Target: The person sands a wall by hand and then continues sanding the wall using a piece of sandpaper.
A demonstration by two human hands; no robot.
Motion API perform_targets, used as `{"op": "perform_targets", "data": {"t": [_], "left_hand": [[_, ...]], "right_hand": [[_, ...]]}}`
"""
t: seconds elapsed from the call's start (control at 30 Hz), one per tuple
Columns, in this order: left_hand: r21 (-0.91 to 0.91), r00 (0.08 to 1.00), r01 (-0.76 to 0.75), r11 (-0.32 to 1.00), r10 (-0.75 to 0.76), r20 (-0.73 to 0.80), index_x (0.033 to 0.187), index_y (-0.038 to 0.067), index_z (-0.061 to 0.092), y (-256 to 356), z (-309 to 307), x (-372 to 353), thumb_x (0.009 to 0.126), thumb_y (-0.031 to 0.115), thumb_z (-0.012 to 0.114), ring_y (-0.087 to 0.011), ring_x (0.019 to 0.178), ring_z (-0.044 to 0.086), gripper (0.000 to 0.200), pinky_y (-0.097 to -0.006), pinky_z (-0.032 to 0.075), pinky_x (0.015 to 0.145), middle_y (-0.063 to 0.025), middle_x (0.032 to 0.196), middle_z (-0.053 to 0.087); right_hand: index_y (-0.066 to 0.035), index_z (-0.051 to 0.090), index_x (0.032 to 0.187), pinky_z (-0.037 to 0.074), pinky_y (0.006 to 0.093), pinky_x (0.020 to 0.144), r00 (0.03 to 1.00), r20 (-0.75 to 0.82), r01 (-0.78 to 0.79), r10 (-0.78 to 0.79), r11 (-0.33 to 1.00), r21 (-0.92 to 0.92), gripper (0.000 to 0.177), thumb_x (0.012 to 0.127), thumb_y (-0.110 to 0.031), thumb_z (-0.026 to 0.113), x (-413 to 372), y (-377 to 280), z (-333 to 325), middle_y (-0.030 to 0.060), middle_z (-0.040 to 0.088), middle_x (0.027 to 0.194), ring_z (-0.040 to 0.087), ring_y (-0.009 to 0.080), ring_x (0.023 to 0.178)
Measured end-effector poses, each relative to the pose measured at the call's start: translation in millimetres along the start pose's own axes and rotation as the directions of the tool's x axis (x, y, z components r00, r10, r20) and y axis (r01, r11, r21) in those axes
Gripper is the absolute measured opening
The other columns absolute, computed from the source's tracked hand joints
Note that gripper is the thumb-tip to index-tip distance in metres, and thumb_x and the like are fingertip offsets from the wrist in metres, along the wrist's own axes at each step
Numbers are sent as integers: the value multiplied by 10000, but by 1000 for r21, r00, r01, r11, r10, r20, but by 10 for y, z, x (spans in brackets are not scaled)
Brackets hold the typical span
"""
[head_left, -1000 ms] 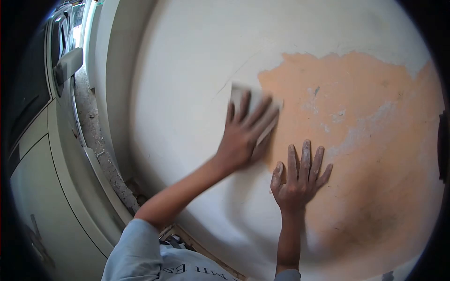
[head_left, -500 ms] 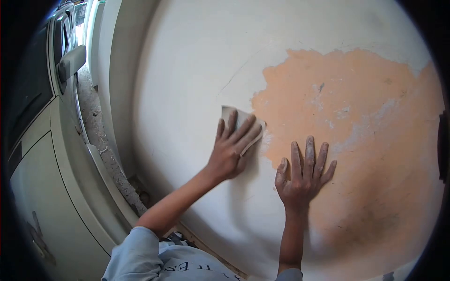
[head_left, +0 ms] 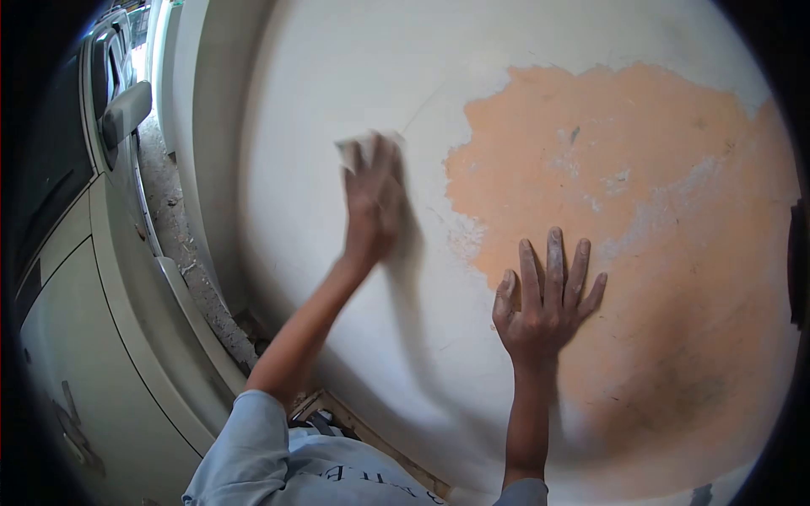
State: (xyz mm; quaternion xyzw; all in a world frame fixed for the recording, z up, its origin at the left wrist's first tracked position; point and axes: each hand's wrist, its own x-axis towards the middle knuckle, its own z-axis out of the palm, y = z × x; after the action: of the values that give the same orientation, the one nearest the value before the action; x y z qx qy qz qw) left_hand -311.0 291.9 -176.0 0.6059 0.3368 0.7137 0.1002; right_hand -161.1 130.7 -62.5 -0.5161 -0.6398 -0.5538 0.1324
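My left hand [head_left: 371, 202], smeared by motion, is at the upper left part of the white wall [head_left: 312, 93]. It holds a greyish sheet of sandpaper [head_left: 344, 152] under its fingers, against the wall; only the sheet's edges show past them. Lower and to the right, my right hand [head_left: 537, 312] lies flat with its fingers spread and dusty fingertips. Its palm rests near the edge of a peach-coloured bare patch [head_left: 540, 126] with a ragged outline and whitish scrapes. Nothing is in that hand.
On the left stands a pale vehicle [head_left: 93, 337] with a side mirror [head_left: 126, 112], close to my left arm. Between it and the wall runs a narrow strip of rough ground [head_left: 181, 228]. A pillar-like wall edge [head_left: 211, 126] borders the white surface.
My left hand has moved up and to the left with the sandpaper, away from the peach patch's edge. My right hand stays in place on the wall. The view has shifted slightly.
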Motion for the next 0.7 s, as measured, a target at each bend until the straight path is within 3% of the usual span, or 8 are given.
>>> {"op": "perform_targets", "data": {"t": [0.03, 0.1, 0.23, 0.37, 0.43, 0.5, 0.6, 0.7], "left_hand": [[-86, 985, 154, 984, -160, -67, 1326, 26, 375, 157, -83, 207, 807, 60, 421, -387, 1350, 80, 522, -484, 30, 1069, -155, 1442, 238], [-68, 975, 167, 984, -175, -136, 1327, 34, 378, 297, 50, 134, 813, 73, 425, -385, 1351, 79, 518, -496, 19, 1067, -152, 1441, 239], [118, 904, -157, 981, 95, 416, 1264, 38, 466, 714, 81, -726, 781, 101, 484, -408, 1341, 108, 487, -564, 20, 1044, -171, 1426, 264], [16, 977, -142, 990, 138, 161, 1222, 9, 494, 239, 135, -528, 789, 72, 475, -424, 1320, 170, 438, -561, 33, 1045, -198, 1413, 274], [-83, 990, 126, 988, -131, -54, 1296, 7, 409, 262, 3, -11, 818, 57, 434, -409, 1333, 135, 481, -521, 56, 1060, -197, 1419, 264], [-32, 976, 181, 983, -183, -120, 1318, 9, 378, 419, 107, -2, 803, 62, 446, -410, 1338, 113, 522, -524, 46, 1060, -195, 1421, 262], [80, 985, -110, 991, 98, 139, 1305, 75, 427, 553, 218, -534, 744, 79, 499, -417, 1340, 97, 566, -555, 26, 1050, -166, 1434, 250], [13, 878, -176, 984, 151, 454, 1274, 184, 485, 706, 121, -893, 681, 95, 545, -425, 1339, 98, 602, -582, -2, 1039, -127, 1424, 291]], "right_hand": [[-206, 626, 1058, 123, 533, 1043, 1000, 6, -2, 2, 1000, 1, 289, 780, -224, 549, -8, 5, -6, 34, 527, 1243, 413, 304, 1221], [-205, 627, 1052, 123, 531, 1044, 1000, 3, -10, 10, 1000, 12, 283, 782, -225, 546, 7, 0, -5, 32, 529, 1241, 417, 301, 1217], [-211, 629, 1044, 122, 529, 1045, 1000, -6, -11, 11, 1000, 19, 275, 784, -232, 542, 12, -4, 1, 28, 531, 1241, 423, 300, 1212], [-208, 628, 1045, 123, 528, 1045, 1000, -13, -2, 3, 999, 36, 270, 795, -245, 533, 1, 4, -4, 16, 546, 1222, 426, 290, 1212], [-193, 625, 1057, 120, 524, 1047, 1000, -14, 10, -9, 999, 39, 275, 807, -251, 527, -11, 27, -9, 25, 541, 1228, 411, 296, 1223], [-166, 622, 1077, 114, 516, 1053, 1000, -18, 23, -22, 998, 58, 289, 821, -250, 521, -10, 20, -8, 50, 520, 1254, 380, 314, 1246], [-161, 623, 1074, 115, 509, 1052, 999, -30, 14, -12, 997, 78, 276, 838, -243, 505, -7, 23, -2, 41, 526, 1248, 382, 300, 1246], [-158, 624, 1071, 112, 503, 1053, 1000, -12, -2, 3, 994, 110, 266, 844, -223, 500, 6, 20, -36, 36, 545, 1225, 389, 292, 1243]]}}
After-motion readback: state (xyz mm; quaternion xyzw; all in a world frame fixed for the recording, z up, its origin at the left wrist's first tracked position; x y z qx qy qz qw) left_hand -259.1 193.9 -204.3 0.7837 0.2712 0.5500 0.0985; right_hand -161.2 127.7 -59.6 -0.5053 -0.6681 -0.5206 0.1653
